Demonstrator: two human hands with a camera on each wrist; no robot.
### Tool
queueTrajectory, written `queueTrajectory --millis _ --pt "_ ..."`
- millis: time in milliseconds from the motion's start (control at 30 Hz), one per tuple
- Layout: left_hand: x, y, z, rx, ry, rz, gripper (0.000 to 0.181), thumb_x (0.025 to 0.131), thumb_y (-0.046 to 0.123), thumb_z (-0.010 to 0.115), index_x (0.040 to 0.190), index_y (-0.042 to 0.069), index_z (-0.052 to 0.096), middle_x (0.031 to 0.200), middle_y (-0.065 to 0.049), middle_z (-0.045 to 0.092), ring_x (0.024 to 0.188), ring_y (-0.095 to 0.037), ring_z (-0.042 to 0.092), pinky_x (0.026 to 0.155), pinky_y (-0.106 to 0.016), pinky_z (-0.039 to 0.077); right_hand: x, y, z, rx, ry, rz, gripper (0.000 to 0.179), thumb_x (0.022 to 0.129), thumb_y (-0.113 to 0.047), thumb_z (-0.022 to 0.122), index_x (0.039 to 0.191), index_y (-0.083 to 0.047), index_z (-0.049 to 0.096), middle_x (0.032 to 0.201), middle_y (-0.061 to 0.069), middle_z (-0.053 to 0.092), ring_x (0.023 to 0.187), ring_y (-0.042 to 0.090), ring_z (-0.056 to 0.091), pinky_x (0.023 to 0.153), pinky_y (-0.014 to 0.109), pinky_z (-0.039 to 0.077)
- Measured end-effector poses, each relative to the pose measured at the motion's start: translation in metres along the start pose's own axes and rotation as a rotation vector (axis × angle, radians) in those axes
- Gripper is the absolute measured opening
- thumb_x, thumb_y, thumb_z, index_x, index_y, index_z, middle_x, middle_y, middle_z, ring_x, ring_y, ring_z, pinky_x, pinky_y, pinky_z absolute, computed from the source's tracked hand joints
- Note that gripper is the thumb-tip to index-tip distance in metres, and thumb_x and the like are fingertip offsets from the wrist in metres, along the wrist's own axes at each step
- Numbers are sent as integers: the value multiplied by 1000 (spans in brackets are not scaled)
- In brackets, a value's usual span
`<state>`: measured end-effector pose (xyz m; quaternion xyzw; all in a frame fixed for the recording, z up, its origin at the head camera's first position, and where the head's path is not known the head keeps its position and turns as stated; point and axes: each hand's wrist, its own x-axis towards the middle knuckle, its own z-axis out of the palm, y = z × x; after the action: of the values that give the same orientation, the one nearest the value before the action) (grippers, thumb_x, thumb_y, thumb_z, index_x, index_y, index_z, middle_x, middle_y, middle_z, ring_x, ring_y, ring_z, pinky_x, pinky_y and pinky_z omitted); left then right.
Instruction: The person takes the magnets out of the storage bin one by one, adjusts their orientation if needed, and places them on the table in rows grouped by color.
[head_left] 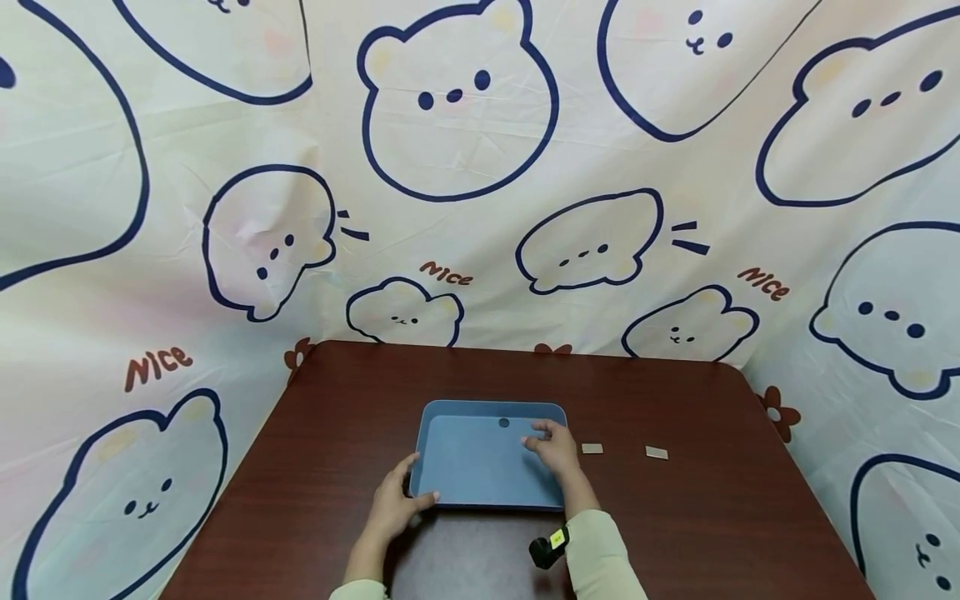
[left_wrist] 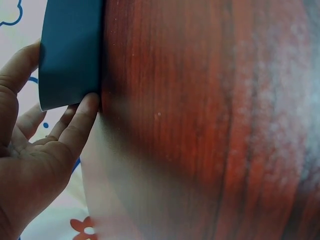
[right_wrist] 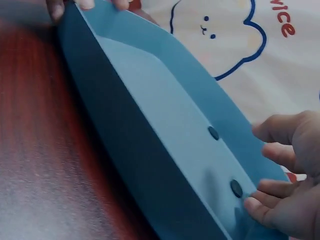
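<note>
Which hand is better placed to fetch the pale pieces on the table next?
Probably the right hand: it seems to hold nothing and is at the right end of the tray, close to the pieces. The left hand grips the tray's left end, farther from them.

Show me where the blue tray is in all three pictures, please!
Head view: the blue tray sits below the middle.
Left wrist view: only part of the blue tray shows, at the top left.
Right wrist view: the blue tray slants from top left to bottom right.
Shared landmark: the reddish-brown table, in every view.
</note>
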<state>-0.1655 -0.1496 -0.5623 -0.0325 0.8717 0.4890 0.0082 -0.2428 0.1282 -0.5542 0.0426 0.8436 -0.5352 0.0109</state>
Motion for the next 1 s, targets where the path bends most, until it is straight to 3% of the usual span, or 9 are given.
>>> queueTrajectory --millis 133,467,700,800,933,1000 --pt "-1 0 0 -3 8 10 78 72 19 82 138 4 43 127 -26 47 112 -41 47 85 -55 40 -2 0 6 -46 37 -4 35 82 -11 70 112 5 62 110 22 58 101 38 54 76 48 46" --pt "-1 1 -1 -4 -2 11 79 72 20 82 138 4 42 125 -27 47 109 -40 49 83 -53 41 -1 10 10 -29 -34 -63 34 75 0 73 106 8 62 91 11 61 89 29 57 74 41 46" --pt "0 0 -1 1 -7 10 78 72 19 82 138 4 43 125 -28 47 111 -42 47 83 -54 41 -1 15 10 -175 -39 -112 29 71 -2 76 98 5 68 79 4 60 74 17 53 66 34 45" --pt "-1 0 -1 1 -13 4 78 72 19 82 138 4 43 127 -28 46 113 -43 45 83 -55 41 -2 15 11 -187 -110 -128 27 73 -3 75 98 4 69 84 6 63 78 20 55 67 35 46" --pt "-1 1 -1 1 -19 -1 78 73 18 81 138 4 42 128 -29 45 114 -44 44 83 -55 41 -3 12 12 -119 -233 -141 28 77 -4 73 103 3 68 91 7 63 85 22 57 69 35 46" --pt "-1 1 -1 -3 -17 -4 77 73 18 81 138 4 42 128 -28 46 114 -43 45 83 -55 41 -4 12 10 -78 -242 -146 29 77 -3 73 105 4 66 89 6 62 82 20 55 66 34 46"
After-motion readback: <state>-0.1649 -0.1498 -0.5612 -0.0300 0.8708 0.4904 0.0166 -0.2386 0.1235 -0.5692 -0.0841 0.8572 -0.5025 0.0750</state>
